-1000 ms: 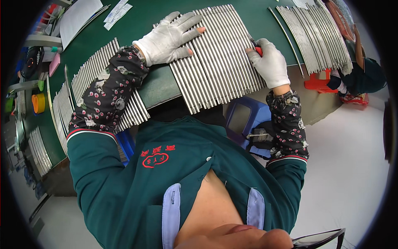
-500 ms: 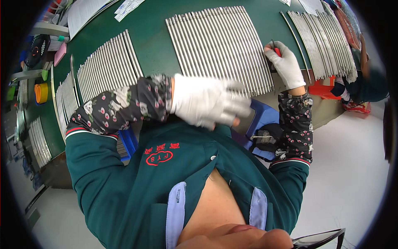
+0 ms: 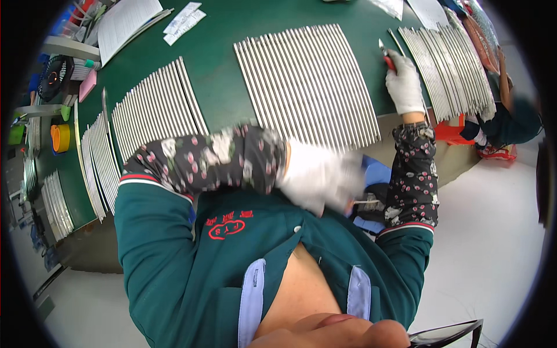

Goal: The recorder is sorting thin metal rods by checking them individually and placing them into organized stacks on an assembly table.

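My left hand (image 3: 319,177), in a white glove, is in front of my chest, just off the near edge of the middle row of metal strips (image 3: 307,87). Motion smears its fingers, so whether they hold anything is unclear. My right hand (image 3: 405,87), also gloved, is closed around a small red-handled tool (image 3: 388,58) whose pale narrow tip points up and away. The tool's exact kind cannot be made out. It hovers between the middle row and another row of strips (image 3: 444,75) at the right. A lone strip (image 3: 397,39) runs partly behind that hand.
More silver strips (image 3: 159,104) lie side by side on the green tabletop (image 3: 217,75) at the left. Papers (image 3: 125,26) and a yellow tape roll (image 3: 60,138) are farther left. A blue stool (image 3: 376,172) stands below the table edge. Another person (image 3: 516,119) sits at far right.
My left hand has swept right and closer to my body. My right hand has shifted slightly right and away from the middle strips, its tool still in it. The view has tilted a little.
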The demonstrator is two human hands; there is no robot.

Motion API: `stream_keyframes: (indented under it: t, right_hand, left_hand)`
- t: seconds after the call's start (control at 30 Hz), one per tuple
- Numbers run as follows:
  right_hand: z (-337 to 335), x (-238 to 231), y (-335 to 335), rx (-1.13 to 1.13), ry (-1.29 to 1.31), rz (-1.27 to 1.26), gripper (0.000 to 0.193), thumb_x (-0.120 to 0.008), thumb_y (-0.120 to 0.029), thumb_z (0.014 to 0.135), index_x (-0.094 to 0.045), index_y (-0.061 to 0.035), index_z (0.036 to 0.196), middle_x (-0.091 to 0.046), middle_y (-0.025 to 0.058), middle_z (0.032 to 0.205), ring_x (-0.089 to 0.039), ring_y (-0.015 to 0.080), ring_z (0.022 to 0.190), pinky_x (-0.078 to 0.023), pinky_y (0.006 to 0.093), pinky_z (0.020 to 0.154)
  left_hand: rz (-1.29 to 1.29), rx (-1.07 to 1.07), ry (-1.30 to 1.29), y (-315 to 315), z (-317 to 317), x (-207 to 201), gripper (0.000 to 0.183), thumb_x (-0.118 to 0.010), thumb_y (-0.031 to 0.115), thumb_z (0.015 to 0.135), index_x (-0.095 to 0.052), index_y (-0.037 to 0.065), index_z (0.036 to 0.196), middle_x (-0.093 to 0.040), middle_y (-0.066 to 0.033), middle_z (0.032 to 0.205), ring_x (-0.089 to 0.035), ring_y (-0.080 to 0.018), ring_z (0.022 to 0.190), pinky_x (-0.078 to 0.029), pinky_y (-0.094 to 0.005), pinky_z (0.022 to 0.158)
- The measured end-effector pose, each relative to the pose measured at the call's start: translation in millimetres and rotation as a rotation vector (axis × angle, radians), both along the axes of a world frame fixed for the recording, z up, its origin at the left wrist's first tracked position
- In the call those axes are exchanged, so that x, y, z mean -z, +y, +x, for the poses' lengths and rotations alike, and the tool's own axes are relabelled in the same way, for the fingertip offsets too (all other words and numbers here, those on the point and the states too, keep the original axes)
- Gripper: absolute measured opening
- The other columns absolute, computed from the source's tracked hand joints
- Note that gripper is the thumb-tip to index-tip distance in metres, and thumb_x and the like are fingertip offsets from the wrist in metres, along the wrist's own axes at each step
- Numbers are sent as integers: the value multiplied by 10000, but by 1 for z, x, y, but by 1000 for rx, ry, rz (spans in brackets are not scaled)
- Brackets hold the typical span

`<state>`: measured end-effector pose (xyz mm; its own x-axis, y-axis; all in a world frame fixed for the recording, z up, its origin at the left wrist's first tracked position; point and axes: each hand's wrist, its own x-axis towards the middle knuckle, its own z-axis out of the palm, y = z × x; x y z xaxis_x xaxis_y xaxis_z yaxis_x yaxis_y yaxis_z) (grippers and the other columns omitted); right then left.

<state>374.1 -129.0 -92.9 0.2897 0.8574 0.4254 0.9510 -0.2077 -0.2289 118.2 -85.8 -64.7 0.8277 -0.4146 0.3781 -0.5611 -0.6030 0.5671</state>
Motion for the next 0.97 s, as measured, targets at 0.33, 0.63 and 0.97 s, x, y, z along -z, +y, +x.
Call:
stream_keyframes:
  t: [0.33, 0.63, 0.97]
  right_hand:
    - [-16, -27, 30, 115, -302, -90, 397, -616, -94, 822, -621, -125, 1218, -653, 67, 1003, -632, 274, 954, -503, 434, 804]
    - [-21, -123, 100, 24, -70, 41, 416, -707, -192, 800, -637, -121, 1203, -609, 176, 1184, -589, 344, 1091, -486, 411, 909]
    - [-4, -69, 287, -98, 85, -108, 413, -621, -360, 813, -659, -97, 1130, -664, 188, 1114, -643, 301, 1024, -515, 423, 878]
  left_hand:
    - [549, -526, -56, 104, 42, -11, 496, -609, 264, 860, -529, 61, 1305, -490, -120, 1390, -404, -294, 1338, -312, -464, 1119]
    - [567, -512, -80, 112, 41, -27, 516, -574, 381, 864, -555, 104, 1299, -517, -102, 1352, -407, -280, 1335, -239, -517, 1139]
    - [427, -588, -156, 130, -22, -28, 503, -645, 379, 805, -593, 112, 1229, -542, -115, 1295, -429, -297, 1299, -272, -539, 1113]
